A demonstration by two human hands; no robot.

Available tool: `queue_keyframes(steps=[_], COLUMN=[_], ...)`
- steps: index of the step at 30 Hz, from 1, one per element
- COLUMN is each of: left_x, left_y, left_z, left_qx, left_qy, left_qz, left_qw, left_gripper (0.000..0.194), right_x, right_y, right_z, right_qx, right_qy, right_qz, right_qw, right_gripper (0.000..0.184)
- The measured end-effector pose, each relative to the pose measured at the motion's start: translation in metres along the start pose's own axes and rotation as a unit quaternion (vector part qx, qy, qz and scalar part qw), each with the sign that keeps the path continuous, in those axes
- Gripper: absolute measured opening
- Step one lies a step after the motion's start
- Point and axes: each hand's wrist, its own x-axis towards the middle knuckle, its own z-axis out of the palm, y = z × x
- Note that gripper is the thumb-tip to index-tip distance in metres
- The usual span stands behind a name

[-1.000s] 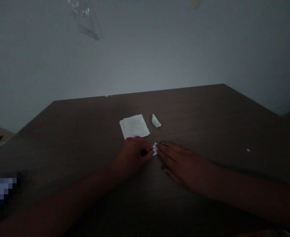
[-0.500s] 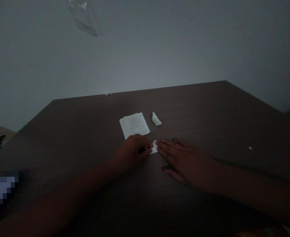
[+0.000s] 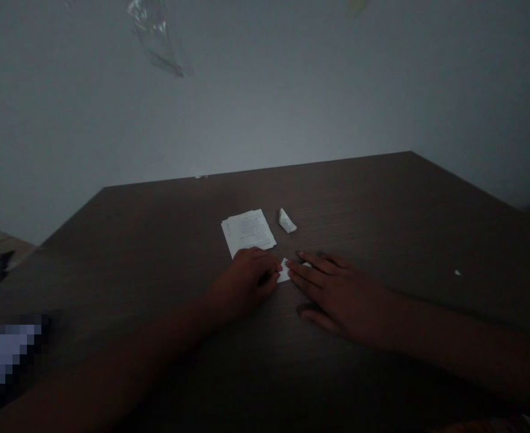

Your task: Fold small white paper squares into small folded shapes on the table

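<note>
A small piece of folded white paper (image 3: 283,275) lies on the dark table between my hands. My left hand (image 3: 249,279) pinches its left side between thumb and fingertips. Flat over its right part rests my right hand (image 3: 337,288), fingers stretched out and thumb apart; a bit of white shows between those fingers. Just beyond my left hand is a stack of printed paper sheets (image 3: 249,230), its near edge partly covered by that hand. A separate folded paper piece (image 3: 287,221) sits to the right of the stack.
The brown wooden table (image 3: 350,198) meets a grey wall (image 3: 292,90), where a clear plastic bag (image 3: 156,36) hangs. A blurred-out device (image 3: 7,361) lies at the left. A tiny paper scrap (image 3: 458,272) is at the right.
The right hand's fingers have spread slightly, showing some white between them. Both hands stay at the paper. The whole view has shifted a little.
</note>
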Motion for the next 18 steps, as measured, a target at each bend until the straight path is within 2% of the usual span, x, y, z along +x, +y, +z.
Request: queue_keyframes(steps=[7,11,18], left_x=[0.0011,0.0055,0.0072], left_y=[0.0065,0.0089,0.0078], left_z=[0.0046,0.0027,-0.0016], left_qx=[0.006,-0.007,-0.008], left_qy=[0.004,0.0,-0.01], left_qz=[-0.051,-0.067,-0.092], left_qw=[0.999,0.998,0.996], left_gripper=[0.02,0.008,0.009], right_x=[0.0006,0.0015,0.0023], right_y=[0.0006,0.0015,0.0047], right_z=[0.0047,0.006,-0.0016], right_qx=[0.015,0.029,0.005], right_qy=[0.039,0.04,0.015], right_qz=[0.006,0.011,0.028], right_qw=[0.999,0.999,0.999], right_gripper=[0.06,0.064,0.061])
